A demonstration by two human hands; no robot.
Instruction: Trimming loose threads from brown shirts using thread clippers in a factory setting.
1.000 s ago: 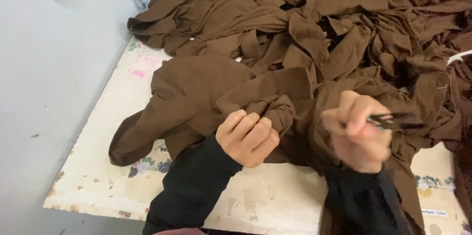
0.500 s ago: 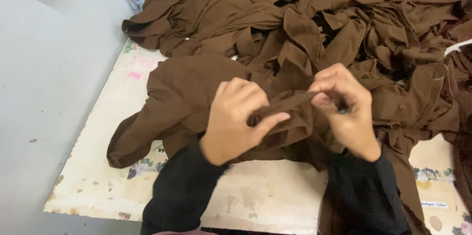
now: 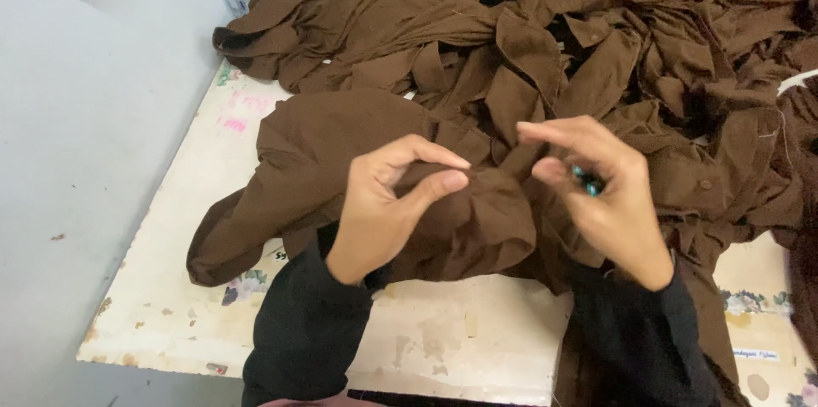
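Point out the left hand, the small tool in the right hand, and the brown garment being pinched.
left hand (image 3: 383,202), head view, back of the hand
small tool (image 3: 586,182), head view, bluish tip between the fingers
brown garment (image 3: 341,130), head view, flat upper panel

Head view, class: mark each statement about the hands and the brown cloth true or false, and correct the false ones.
1. The left hand pinches a fold of the brown garment. True.
2. The right hand is empty. False: a small dark tool with teal parts shows between its fingers.
3. The garments are blue. False: they are brown.
4. The pile of garments lies on a worn pale table. True.
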